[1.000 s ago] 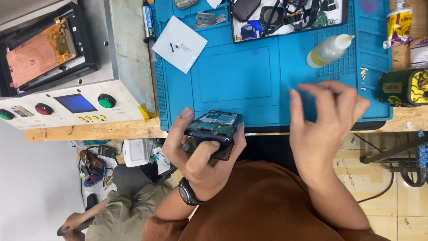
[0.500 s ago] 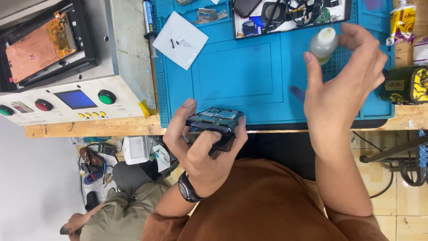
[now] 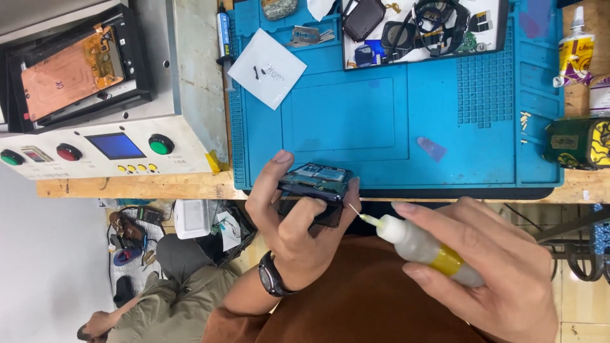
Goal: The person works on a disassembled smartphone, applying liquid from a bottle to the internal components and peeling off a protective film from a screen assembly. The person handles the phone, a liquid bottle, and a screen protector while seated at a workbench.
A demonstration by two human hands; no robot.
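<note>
- While the left hand [image 3: 298,232] wraps around a dark opened smartphone with its blue-green insides showing [image 3: 316,184], thumb and fingers clamp its edges and hold it up just past the near edge of the blue silicone work mat [image 3: 381,127].
- A black wristwatch [image 3: 270,276] sits on that left wrist.
- Over on the other side, the right hand [image 3: 489,273] grips a small translucent squeeze bottle with a yellow band and a fine needle tip [image 3: 416,244], fingers curled round its body.
- That needle tip points at the phone's right-hand edge, right beside it; contact can't be made out.
- Up on the mat, a white paper square with tiny black screws on it [image 3: 267,67] lies near the top left, and a small purple pick [image 3: 432,148] rests alone right of the mat's middle.
- Further back, a white tray of black phone parts and cables [image 3: 419,28] fills the far edge.
- To the left stands a grey machine with a blue screen and green and red buttons [image 3: 121,146], a copper-backed panel [image 3: 67,73] clamped on top.
- At the right edge of the wooden bench sit a yellow glue tube [image 3: 575,51] and a green-and-yellow gadget [image 3: 578,143].
- Below the bench, another person in olive clothing [image 3: 159,305] crouches on the floor.
</note>
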